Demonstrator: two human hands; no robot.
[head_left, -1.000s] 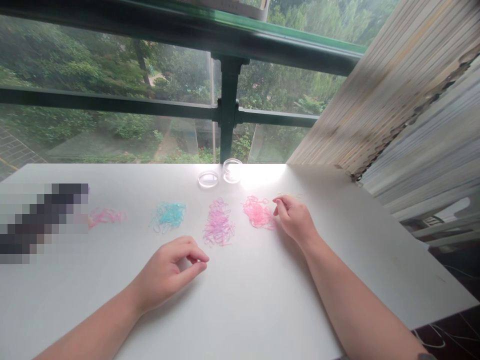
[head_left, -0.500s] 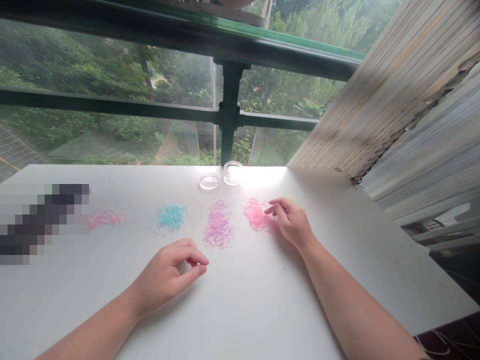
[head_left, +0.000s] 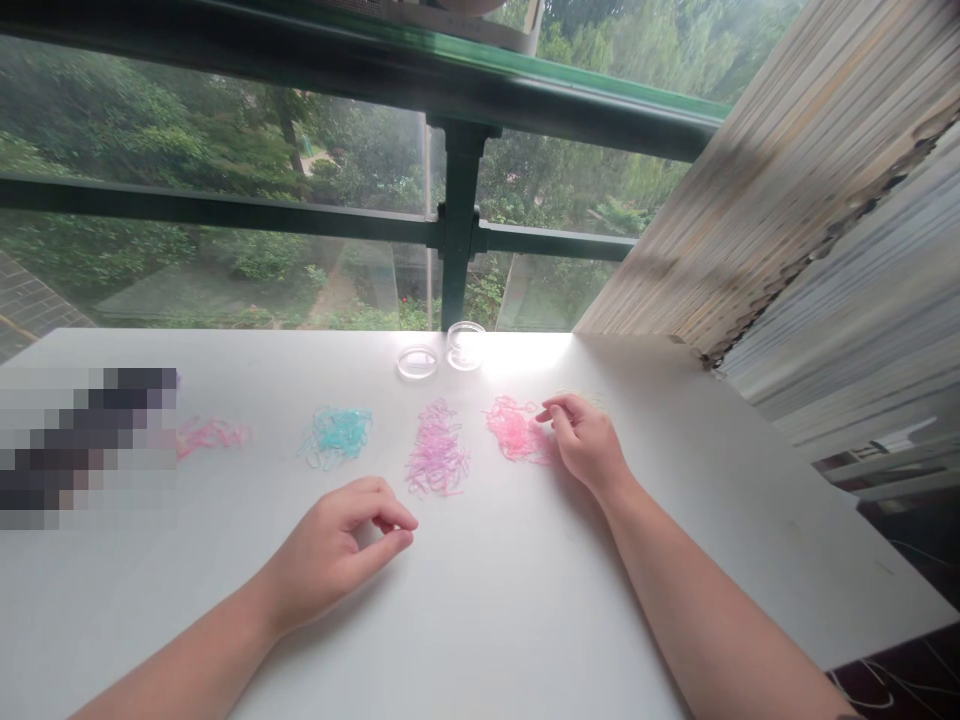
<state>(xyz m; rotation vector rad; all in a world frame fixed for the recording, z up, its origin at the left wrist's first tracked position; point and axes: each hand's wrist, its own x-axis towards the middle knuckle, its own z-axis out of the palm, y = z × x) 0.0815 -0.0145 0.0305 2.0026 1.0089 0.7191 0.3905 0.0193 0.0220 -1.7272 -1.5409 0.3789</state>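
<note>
Over the white table, my left hand hovers or rests with its fingers curled and thumb and forefinger tips nearly together; nothing shows between them. It is in front of a pile of purple rubber bands and a pile of turquoise rubber bands. My right hand is at the right edge of a pile of pink rubber bands, its fingers drawn together. Whatever its fingertips hold, if anything, is too small to make out. Pale yellowish bands lie partly hidden behind that hand.
Clear round dishes, one on the left and others stacked, stand at the table's back edge. More pink bands lie at the left beside a pixelated patch. A window is behind; a curtain hangs at right.
The fingers of my right hand have drawn slightly back to the right from the pink bands and closed up. My left hand has not moved.
</note>
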